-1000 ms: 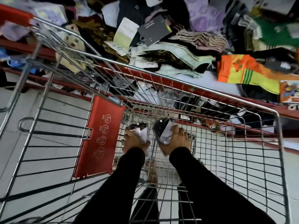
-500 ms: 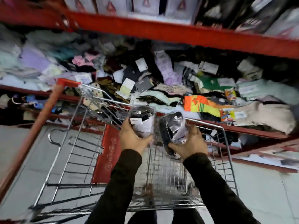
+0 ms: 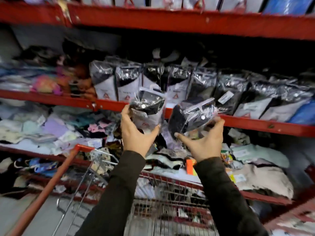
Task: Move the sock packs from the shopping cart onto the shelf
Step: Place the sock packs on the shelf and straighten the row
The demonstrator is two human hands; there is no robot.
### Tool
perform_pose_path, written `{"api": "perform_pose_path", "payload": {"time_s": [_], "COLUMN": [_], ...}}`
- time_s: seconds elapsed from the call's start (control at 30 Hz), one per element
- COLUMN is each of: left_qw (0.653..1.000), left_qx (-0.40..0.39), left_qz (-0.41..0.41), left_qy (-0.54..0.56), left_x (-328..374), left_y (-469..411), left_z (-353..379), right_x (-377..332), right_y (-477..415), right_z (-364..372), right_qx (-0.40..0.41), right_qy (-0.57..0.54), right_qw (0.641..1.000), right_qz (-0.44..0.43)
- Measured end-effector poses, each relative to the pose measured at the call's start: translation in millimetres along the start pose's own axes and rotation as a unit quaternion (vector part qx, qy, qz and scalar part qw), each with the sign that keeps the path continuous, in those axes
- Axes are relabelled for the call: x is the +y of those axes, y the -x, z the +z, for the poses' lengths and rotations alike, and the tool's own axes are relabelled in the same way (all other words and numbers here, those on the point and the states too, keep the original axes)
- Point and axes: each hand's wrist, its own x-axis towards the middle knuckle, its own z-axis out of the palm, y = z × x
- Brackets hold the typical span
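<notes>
Left hand clamps sock pack; right hand clamps second pack; shelved pack row behind.

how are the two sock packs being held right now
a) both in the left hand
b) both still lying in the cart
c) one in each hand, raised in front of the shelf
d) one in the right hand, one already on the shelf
c: the left hand grips one sock pack and the right hand grips the other sock pack, both raised in front of the red shelf, above the cart.

Red shelf carries upright sock packs (glossy black).
</notes>
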Motion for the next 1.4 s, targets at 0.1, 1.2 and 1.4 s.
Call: {"api": "perform_pose_path", "payload": {"time_s": [0.1, 1.2, 1.4], "left_qw": [0.998, 0.956, 0.864], "left_qx": [0.037, -0.009, -0.073], "left_qz": [0.038, 0.058, 0.244], "left_qy": [0.014, -0.287, -0.434], "left_x": [17.5, -3.6, 39.3], "left_y": [-39.7, -108.6, -138.6], "left_z": [14.6, 40.5, 25.1], "right_x": [-13.9, -34.5, -70.0], "right_y": [-40.1, -91.8, -134.5], "right_z": [22.7, 84.6, 71.2], "right_qx": [0.016, 0.031, -0.012], "right_qy": [-0.056, 0.173, 0.192], "right_qw": [0.998, 0.984, 0.951], "right_qz": [-0.017, -0.013, -0.242]}}
